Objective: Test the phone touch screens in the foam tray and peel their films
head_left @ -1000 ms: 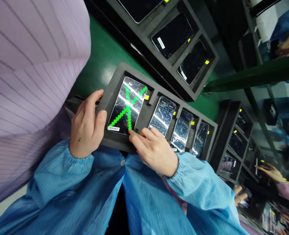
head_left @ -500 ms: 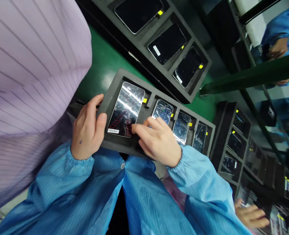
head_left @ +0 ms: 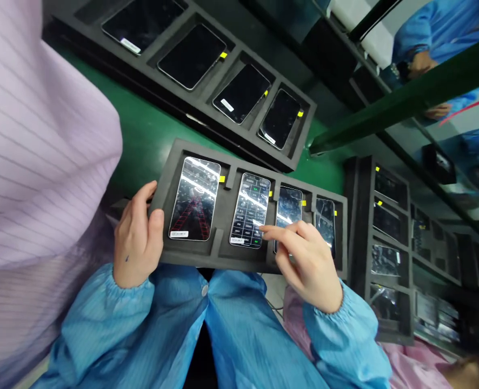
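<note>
A dark grey foam tray [head_left: 199, 257] rests in front of me, with several phone screens in its compartments. My left hand [head_left: 137, 240] grips the tray's left end between thumb and fingers. Red grid lines show on the leftmost screen [head_left: 197, 200]. Beside it, the second screen [head_left: 250, 210] is lit with rows of button-like boxes. My right hand [head_left: 310, 262] holds nothing; its index finger stretches to the lower right edge of that second screen, though contact is hard to tell. It partly covers the third screen [head_left: 290, 205]. The rightmost screen [head_left: 324, 216] lies beyond it.
Another foam tray [head_left: 239, 56] with dark screens lies on the green surface [head_left: 150, 121] behind. More trays [head_left: 404, 254] stand at the right. A green bar [head_left: 369, 116] crosses the upper right. A person in striped clothing [head_left: 48, 162] is close on my left.
My right hand has moved right, from the leftmost screen to the second one. The leftmost screen's red pattern has changed, and the second screen shows more boxes. The view has shifted.
</note>
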Demonstrator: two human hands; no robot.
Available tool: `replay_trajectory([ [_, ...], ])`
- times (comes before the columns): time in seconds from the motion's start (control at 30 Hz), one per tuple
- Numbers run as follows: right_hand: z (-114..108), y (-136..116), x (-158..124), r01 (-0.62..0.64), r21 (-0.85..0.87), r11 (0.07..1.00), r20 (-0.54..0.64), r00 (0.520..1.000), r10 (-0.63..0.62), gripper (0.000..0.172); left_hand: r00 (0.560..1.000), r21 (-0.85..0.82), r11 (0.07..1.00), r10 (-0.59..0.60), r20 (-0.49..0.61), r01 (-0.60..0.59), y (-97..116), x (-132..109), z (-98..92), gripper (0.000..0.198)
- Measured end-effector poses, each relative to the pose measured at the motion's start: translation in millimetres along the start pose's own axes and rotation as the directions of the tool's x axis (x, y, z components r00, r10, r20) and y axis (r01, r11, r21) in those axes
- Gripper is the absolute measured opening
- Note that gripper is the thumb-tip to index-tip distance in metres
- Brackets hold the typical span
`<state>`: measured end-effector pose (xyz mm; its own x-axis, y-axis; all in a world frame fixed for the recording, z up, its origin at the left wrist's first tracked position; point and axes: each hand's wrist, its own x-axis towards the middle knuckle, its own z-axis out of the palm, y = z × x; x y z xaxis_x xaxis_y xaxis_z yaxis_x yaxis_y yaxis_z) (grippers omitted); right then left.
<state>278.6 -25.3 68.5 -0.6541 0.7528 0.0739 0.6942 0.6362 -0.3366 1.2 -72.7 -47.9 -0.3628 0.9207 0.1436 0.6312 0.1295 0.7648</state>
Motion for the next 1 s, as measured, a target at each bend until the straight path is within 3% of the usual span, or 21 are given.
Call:
replay_trajectory([
  [0.1, 9.3, 8.3, -14.0, -0.08, 0.035, 0.996, -0.025, 0.996, 0.081, 0.028, 1.0, 0.02, 1.0, 0.0, 0.002, 0.0, 0.8, 0.2, -0.6, 0.053],
  [0.2, 14.9, 14.4, -2.6, -0.04, -0.011, 0.999, -0.019, 0.999, 0.039, 0.033, 1.0, 0.039, 0.999, -0.002, 0.002, 0.002, 2.0, -0.2, -0.4, 0.053],
  [0.4, 22.8, 12.0, 80.5, 0.222, -0.062, 0.973, 0.124, 0.969, -0.214, 0.038, 0.999, 0.038, 0.999, -0.029, 0.012, 0.029, 7.8, -0.5, -0.1, 0.053],
  [0.6, 49.4, 3.3, 149.3, 0.294, -0.125, 0.948, 0.211, 0.941, -0.264, 0.034, 0.998, 0.011, 0.998, -0.059, 0.032, 0.059, 10.1, 1.0, -1.6, 0.052],
  [1.0, 69.5, 1.0, 176.6, 0.317, -0.209, 0.925, 0.269, 0.928, -0.258, 0.03, 1.0, -0.049, 0.999, -0.015, 0.013, 0.016, 3.0, 1.0, 1.2, 0.053],
])
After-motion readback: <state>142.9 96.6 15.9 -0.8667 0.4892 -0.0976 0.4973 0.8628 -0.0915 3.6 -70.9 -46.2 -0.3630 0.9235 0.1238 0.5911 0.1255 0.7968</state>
